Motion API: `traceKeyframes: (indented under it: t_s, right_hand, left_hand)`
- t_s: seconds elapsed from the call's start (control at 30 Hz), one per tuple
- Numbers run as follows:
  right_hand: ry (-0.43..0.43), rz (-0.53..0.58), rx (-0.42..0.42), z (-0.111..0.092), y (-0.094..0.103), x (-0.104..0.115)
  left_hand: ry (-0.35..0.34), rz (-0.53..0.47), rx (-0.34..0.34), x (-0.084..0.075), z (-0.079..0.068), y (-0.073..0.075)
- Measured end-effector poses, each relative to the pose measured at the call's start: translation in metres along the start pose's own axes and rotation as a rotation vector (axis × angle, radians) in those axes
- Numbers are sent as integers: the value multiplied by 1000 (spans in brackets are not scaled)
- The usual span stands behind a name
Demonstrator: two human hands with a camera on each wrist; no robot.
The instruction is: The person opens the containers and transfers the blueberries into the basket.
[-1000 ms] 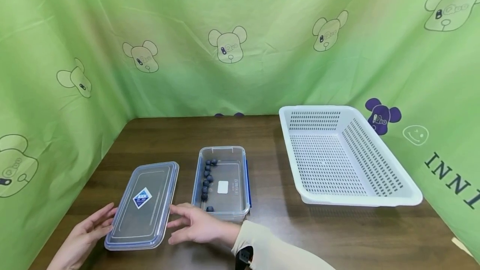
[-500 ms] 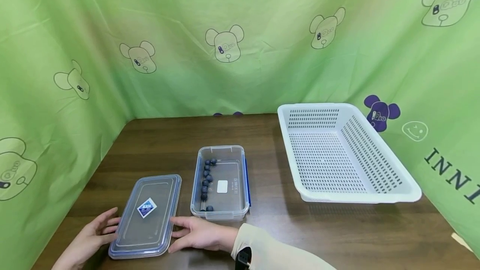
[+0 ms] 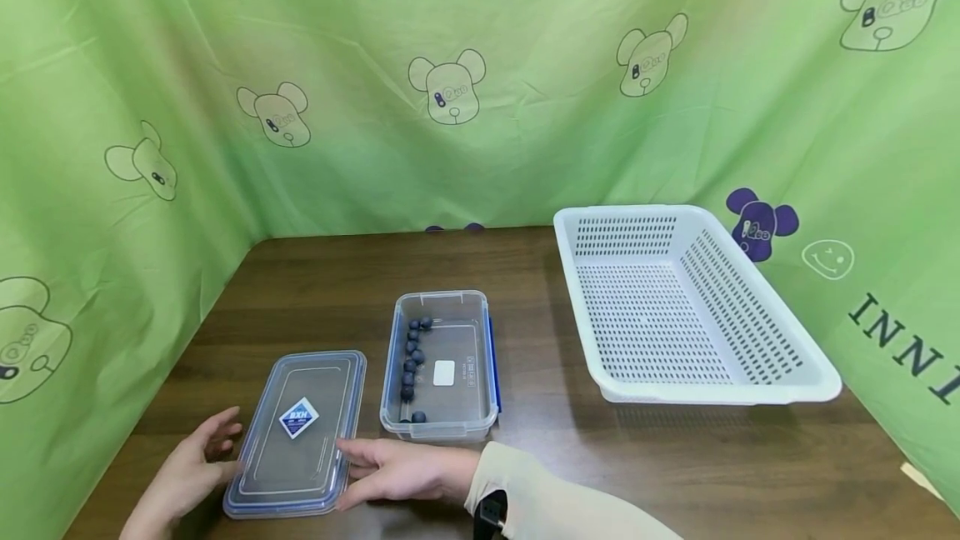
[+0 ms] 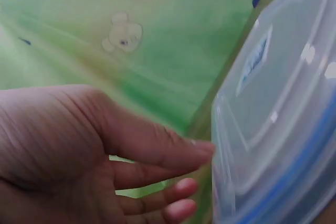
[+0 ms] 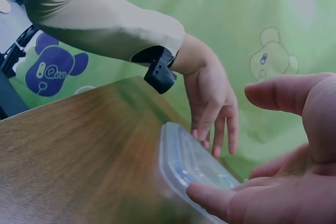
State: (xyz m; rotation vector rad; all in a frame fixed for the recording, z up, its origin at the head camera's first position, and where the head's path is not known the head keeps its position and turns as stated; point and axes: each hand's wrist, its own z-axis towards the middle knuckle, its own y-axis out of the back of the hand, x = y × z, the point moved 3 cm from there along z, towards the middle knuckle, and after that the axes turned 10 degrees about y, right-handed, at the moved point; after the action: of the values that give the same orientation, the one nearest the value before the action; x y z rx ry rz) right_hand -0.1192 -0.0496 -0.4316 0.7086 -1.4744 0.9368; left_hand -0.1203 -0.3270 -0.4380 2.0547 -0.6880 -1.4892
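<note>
A clear plastic lid (image 3: pixel 300 457) with a blue rim and a BXH sticker lies flat at the front left of the table; whether a box is under it I cannot tell. My left hand (image 3: pixel 183 477) is at its left side, fingers loosely extended, the thumb tip at the edge in the left wrist view. From the right, my right hand (image 3: pixel 408 471) reaches in with fairly straight fingers, the index fingertip at the rim. Behind it stands an uncovered clear box (image 3: pixel 465 340) with several dark blueberry-like balls (image 3: pixel 412 347) along its left side.
A white slotted basket (image 3: pixel 660 323) occupies the right rear of the wooden table (image 3: pixel 525 473). Green printed cloth (image 3: pixel 360 182) hangs behind and at both sides. The box has a blue clip (image 3: pixel 496 369) on its right side.
The lid has shifted toward me and slightly right, then settled. Both hands followed it. The box and its contents stay put; the view has shifted slightly.
</note>
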Motion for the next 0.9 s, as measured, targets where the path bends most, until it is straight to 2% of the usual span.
traceKeyframes:
  t_s: [0.13,0.23,0.33,0.53,0.63,0.73,0.9]
  right_hand:
    - [-24,-95,5,-6,4,11]
    - [-26,-152,8,-13,8,23]
    - [-17,-198,15,-22,12,36]
    - [6,-310,32,-35,26,61]
    - [30,-344,34,-38,33,72]
    - [73,-369,28,-41,40,83]
    - [134,-451,8,-43,52,103]
  left_hand:
    - [-93,-19,-97,-16,-5,-2]
    - [-188,-105,-166,-29,-10,-8]
    - [-263,-228,-182,-43,-14,-16]
    - [-316,-504,-81,-70,-14,-38]
    - [-327,-601,-15,-81,-12,-52]
    - [-321,-631,45,-91,-9,-66]
    - [-265,-662,146,-102,-3,-86]
